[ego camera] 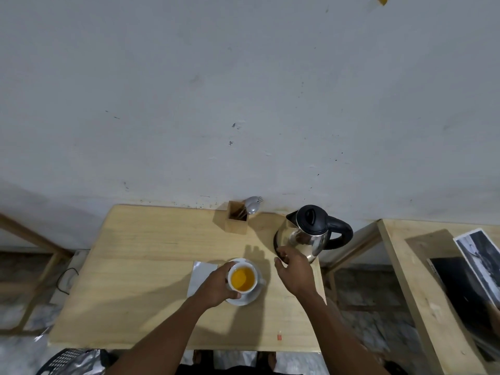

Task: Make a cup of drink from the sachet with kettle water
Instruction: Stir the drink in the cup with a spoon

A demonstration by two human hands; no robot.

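Note:
A white cup [242, 279] filled with orange-yellow drink sits on a white saucer [244, 299] on the wooden table [140, 280]. My left hand [217, 286] wraps around the cup's left side. My right hand [293, 269] hovers open between the cup and the steel kettle [305, 236], fingers spread, holding nothing. The kettle has a black lid and handle and stands at the table's back right. A silvery sachet [200, 276] lies flat just left of the saucer, partly under my left hand.
A wooden holder [238, 221] with spoons and a fork stands at the back by the wall. A small orange scrap [279, 336] lies near the front edge. A second wooden table [400, 266] with black-and-white printed sheets is to the right.

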